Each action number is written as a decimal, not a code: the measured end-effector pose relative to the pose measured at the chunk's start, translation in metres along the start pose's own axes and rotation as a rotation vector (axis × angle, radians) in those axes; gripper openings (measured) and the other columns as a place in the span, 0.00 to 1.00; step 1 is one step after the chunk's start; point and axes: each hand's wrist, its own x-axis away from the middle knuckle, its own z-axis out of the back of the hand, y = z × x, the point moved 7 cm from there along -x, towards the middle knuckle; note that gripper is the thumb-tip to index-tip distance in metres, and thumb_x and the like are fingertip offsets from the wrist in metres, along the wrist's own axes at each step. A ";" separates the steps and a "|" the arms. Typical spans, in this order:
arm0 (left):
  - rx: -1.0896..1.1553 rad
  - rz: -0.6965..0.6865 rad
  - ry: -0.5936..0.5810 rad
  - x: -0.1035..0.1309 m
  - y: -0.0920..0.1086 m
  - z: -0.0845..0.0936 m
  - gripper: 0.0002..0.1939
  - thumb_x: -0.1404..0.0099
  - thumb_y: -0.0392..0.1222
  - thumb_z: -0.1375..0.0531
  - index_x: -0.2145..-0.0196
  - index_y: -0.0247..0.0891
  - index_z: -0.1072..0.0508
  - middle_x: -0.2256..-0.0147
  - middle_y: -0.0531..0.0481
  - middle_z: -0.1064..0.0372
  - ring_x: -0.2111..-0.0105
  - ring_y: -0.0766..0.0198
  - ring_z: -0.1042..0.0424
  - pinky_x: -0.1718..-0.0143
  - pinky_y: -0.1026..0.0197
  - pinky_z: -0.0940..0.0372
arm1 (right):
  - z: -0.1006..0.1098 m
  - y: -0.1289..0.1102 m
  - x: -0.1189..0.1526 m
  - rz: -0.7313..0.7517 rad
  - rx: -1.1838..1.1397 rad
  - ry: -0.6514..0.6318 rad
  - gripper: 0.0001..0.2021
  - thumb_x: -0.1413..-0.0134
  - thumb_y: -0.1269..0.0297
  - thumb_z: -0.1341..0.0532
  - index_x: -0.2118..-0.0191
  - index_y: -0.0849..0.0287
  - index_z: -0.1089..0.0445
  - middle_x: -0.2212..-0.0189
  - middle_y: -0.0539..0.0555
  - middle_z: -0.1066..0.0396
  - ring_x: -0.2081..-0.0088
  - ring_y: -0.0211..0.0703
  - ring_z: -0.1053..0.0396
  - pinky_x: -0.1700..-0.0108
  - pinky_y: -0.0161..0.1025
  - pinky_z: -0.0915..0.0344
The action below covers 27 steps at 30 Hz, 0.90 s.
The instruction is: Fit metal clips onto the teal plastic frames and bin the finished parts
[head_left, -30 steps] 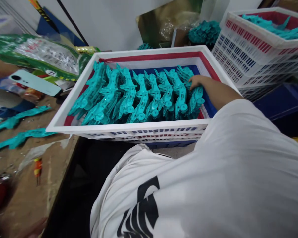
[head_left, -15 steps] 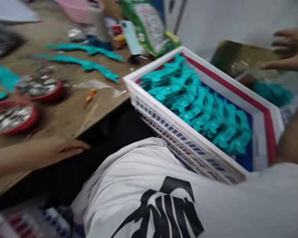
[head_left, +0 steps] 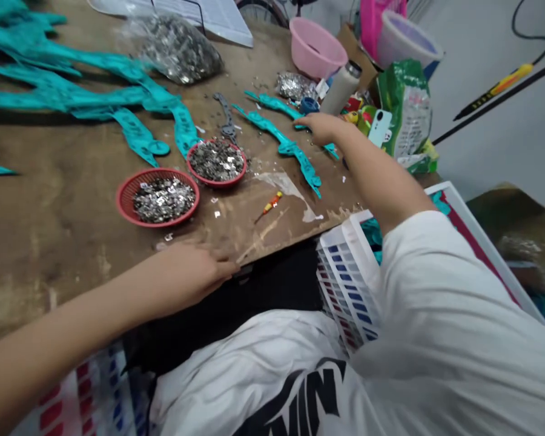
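1. The right hand (head_left: 320, 128) reaches over the far teal plastic strip (head_left: 272, 103). One finger is stretched out toward the left of the view, and the others look more bent beneath the hand. Whether they pinch the strip or only hover at it, I cannot tell.
2. The far strip passes under or just behind those fingers: one part shows to the left of the fingertips, and its other end shows past the hand. Its long axis slants from upper left to lower right in the view.
3. The near teal plastic strip (head_left: 287, 147) lies apart from the fingers, closer to the wearer. It is roughly parallel to the far one, with its lower-right end aimed at the table edge.
4. The left hand (head_left: 188, 269) is palm down at the near edge of the wooden table (head_left: 72, 230). Its fingers are loosely extended, close together and slightly bent, with nothing visible in them.
5. A small screwdriver (head_left: 269, 207) lies between the left hand and the near strip, its handle toward the upper right. Two red baskets (head_left: 126, 197) (head_left: 218, 181) of metal clips sit beyond the left hand.
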 end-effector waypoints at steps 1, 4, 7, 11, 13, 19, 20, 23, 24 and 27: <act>-0.013 -0.018 -0.044 0.000 0.003 0.000 0.16 0.16 0.30 0.30 0.45 0.49 0.05 0.50 0.46 0.08 0.51 0.49 0.09 0.43 0.52 0.23 | -0.010 0.011 -0.022 -0.037 0.004 -0.002 0.44 0.18 0.89 0.35 0.05 0.64 0.36 0.12 0.77 0.33 0.16 0.69 0.27 0.13 0.64 0.29; -0.002 -0.021 -0.105 0.001 0.007 -0.002 0.21 0.16 0.28 0.32 0.38 0.50 0.05 0.46 0.43 0.07 0.47 0.44 0.08 0.40 0.46 0.22 | -0.035 0.044 -0.068 -0.117 0.011 0.009 0.48 0.18 0.85 0.33 0.02 0.66 0.44 0.10 0.79 0.38 0.16 0.70 0.29 0.13 0.65 0.30; 0.071 -0.014 -0.114 0.004 0.010 -0.008 0.23 0.17 0.26 0.31 0.38 0.51 0.05 0.48 0.45 0.08 0.48 0.46 0.08 0.42 0.48 0.22 | -0.060 0.061 -0.097 -0.150 -0.003 -0.040 0.43 0.19 0.76 0.25 0.09 0.76 0.36 0.15 0.82 0.31 0.19 0.68 0.24 0.15 0.54 0.28; 0.099 0.026 -0.100 0.012 0.011 -0.018 0.26 0.19 0.27 0.29 0.35 0.53 0.05 0.49 0.44 0.09 0.48 0.45 0.09 0.42 0.46 0.22 | -0.085 0.067 -0.116 -0.130 -0.012 -0.063 0.28 0.16 0.69 0.26 0.19 0.69 0.21 0.22 0.75 0.22 0.24 0.71 0.21 0.16 0.55 0.27; 0.104 0.027 -0.093 0.017 0.012 -0.018 0.30 0.20 0.26 0.29 0.31 0.54 0.06 0.49 0.44 0.09 0.47 0.44 0.10 0.41 0.46 0.22 | -0.092 0.071 -0.119 -0.114 -0.017 -0.057 0.34 0.19 0.63 0.20 0.16 0.65 0.23 0.19 0.75 0.27 0.21 0.77 0.25 0.15 0.61 0.28; 0.128 0.005 -0.197 0.025 0.010 -0.018 0.38 0.21 0.23 0.31 0.23 0.57 0.10 0.39 0.44 0.08 0.40 0.41 0.09 0.33 0.41 0.18 | -0.109 0.082 -0.131 0.014 -0.066 -0.140 0.55 0.20 0.57 0.17 0.02 0.50 0.44 0.15 0.73 0.34 0.19 0.78 0.26 0.16 0.64 0.27; 0.131 0.017 -0.220 0.025 0.009 -0.019 0.39 0.21 0.22 0.32 0.23 0.57 0.10 0.39 0.44 0.08 0.40 0.41 0.08 0.33 0.40 0.17 | -0.109 0.084 -0.134 0.028 -0.067 -0.127 0.52 0.19 0.59 0.18 0.02 0.48 0.41 0.15 0.72 0.35 0.19 0.76 0.26 0.15 0.63 0.28; 0.150 0.058 -0.258 0.023 0.009 -0.019 0.38 0.19 0.23 0.32 0.23 0.58 0.10 0.38 0.43 0.08 0.39 0.40 0.08 0.31 0.39 0.16 | -0.108 0.091 -0.138 0.038 -0.085 -0.094 0.49 0.21 0.58 0.19 0.04 0.48 0.36 0.11 0.72 0.41 0.17 0.74 0.28 0.13 0.60 0.30; 0.153 0.071 -0.264 0.023 0.009 -0.018 0.37 0.18 0.23 0.32 0.23 0.58 0.10 0.37 0.42 0.08 0.38 0.40 0.09 0.30 0.39 0.16 | -0.107 0.091 -0.138 0.042 -0.087 -0.089 0.49 0.21 0.56 0.18 0.05 0.48 0.34 0.11 0.72 0.41 0.16 0.75 0.29 0.13 0.62 0.31; 0.163 0.096 -0.292 0.020 0.009 -0.014 0.37 0.16 0.24 0.35 0.23 0.58 0.10 0.35 0.41 0.09 0.35 0.40 0.10 0.28 0.38 0.17 | -0.097 0.087 -0.135 0.081 -0.077 -0.091 0.42 0.24 0.53 0.19 0.12 0.49 0.25 0.15 0.69 0.32 0.16 0.81 0.31 0.14 0.70 0.30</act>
